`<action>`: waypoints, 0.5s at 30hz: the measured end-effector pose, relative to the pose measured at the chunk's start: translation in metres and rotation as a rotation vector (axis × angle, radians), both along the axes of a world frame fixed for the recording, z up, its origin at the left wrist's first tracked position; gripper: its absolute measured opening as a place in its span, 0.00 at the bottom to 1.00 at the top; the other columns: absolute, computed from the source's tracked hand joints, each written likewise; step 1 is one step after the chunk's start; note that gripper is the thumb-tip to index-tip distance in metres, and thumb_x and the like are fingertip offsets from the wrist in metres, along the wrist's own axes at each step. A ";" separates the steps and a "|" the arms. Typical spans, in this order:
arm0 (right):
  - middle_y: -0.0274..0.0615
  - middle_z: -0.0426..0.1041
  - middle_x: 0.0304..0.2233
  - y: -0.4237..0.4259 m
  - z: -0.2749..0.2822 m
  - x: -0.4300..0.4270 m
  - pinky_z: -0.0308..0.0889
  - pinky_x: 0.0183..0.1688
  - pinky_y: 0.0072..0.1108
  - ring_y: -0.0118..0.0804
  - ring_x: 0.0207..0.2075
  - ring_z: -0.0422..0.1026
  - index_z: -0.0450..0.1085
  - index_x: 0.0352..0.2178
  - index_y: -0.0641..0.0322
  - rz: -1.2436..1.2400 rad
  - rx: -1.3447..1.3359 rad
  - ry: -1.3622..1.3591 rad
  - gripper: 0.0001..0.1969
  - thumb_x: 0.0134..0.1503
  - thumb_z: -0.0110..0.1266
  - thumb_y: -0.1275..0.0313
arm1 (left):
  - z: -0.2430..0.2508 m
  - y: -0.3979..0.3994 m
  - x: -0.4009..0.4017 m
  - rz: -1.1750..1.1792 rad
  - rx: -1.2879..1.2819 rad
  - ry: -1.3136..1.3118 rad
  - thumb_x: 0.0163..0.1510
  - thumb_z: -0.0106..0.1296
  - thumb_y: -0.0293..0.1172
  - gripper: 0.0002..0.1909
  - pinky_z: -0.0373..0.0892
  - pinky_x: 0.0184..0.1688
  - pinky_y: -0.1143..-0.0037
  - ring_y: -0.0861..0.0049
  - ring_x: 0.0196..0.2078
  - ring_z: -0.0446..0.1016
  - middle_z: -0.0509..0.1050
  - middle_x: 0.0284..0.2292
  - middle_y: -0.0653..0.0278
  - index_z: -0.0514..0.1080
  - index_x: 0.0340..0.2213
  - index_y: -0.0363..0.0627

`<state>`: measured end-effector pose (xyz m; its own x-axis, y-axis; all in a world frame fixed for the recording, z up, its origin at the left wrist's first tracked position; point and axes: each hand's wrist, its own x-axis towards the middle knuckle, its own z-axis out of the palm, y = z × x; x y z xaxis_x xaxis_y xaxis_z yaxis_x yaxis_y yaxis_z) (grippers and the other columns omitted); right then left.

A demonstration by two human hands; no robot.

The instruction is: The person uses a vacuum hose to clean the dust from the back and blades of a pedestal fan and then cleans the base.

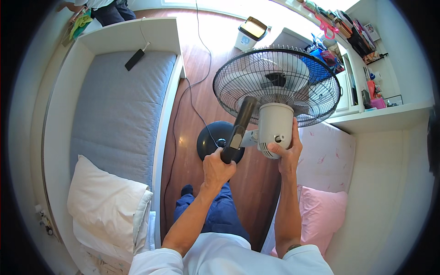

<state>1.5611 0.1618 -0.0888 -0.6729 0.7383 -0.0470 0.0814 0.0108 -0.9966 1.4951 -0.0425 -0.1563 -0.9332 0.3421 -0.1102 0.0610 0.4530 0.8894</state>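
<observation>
A floor fan stands before me on a round black base (208,139). Its black wire grille (237,98) faces away from me, with pale blades inside. My right hand (290,151) grips the lower right side of the off-white motor housing (275,123), thumb near a small knob at its rear. In my left hand (218,168) is a dark, tube-shaped handheld tool (242,123) with a lighter grey part on its side. The tool's far end points up towards the back of the grille; whether it touches the wires I cannot tell.
Left is a bed with a grey mattress (117,117), a black power bank or phone (134,59) and a cream pillow (106,202). A cable (176,130) crosses the wooden floor. Right are a pink pillow (321,213) and shelves (381,111). A bin (251,32) and another person (110,12) are beyond.
</observation>
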 end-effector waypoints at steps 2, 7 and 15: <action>0.52 0.72 0.58 -0.001 0.000 -0.001 0.68 0.61 0.30 0.44 0.55 0.75 0.48 0.71 0.71 -0.002 -0.010 -0.010 0.67 0.30 0.77 0.69 | -0.029 -0.003 0.009 0.007 -0.028 -0.039 0.43 0.57 0.26 0.06 0.73 0.34 0.54 0.39 0.30 0.78 0.76 0.22 0.39 0.74 0.25 0.37; 0.50 0.72 0.57 0.000 -0.003 -0.001 0.68 0.60 0.29 0.42 0.55 0.75 0.49 0.71 0.71 0.000 -0.006 0.009 0.65 0.31 0.76 0.71 | -0.095 -0.013 0.020 -0.002 -0.218 -0.024 0.43 0.57 0.27 0.06 0.74 0.36 0.52 0.39 0.31 0.79 0.77 0.23 0.38 0.75 0.25 0.37; 0.50 0.72 0.57 -0.001 -0.005 -0.001 0.68 0.60 0.28 0.41 0.54 0.75 0.49 0.71 0.71 -0.012 0.022 0.010 0.66 0.30 0.77 0.71 | -0.112 0.007 0.022 -0.032 -0.214 -0.041 0.42 0.57 0.27 0.06 0.75 0.37 0.53 0.39 0.31 0.79 0.78 0.24 0.38 0.75 0.25 0.38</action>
